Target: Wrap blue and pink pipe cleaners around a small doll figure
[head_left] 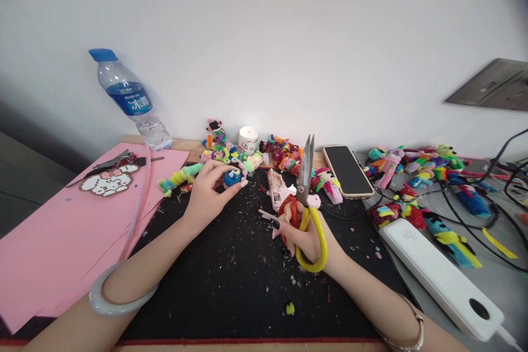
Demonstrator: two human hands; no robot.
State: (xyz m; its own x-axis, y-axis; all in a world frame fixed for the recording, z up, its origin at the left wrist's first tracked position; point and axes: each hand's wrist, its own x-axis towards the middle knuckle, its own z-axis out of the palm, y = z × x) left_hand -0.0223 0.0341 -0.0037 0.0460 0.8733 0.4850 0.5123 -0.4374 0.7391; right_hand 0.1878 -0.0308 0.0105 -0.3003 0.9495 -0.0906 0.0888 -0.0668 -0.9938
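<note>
Left hand (pixel 208 192) pinching; right hand (pixel 303 234) fist closed, both forearms resting.

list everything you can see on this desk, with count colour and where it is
water bottle: one, clear with blue cap and label, leaning at the wall, back left
pink sheets: a few, left of the mat
pixel-bead figure: one, white and pink, on the pink sheets
black mat: one, centre, strewn with scraps
pipe-cleaner figures: many, multicoloured, along the back and right
candle: one, white, back centre
glue gun: one, pink, on the mat
phone: one, dark screen, right of centre
power bank: one, white, front right
cables: several, black, right
small blue figure: one, at the left fingertips
scissors: one, red and yellow handles, blades up
left hand: pale bangle on wrist
right hand: holds the scissors
</note>
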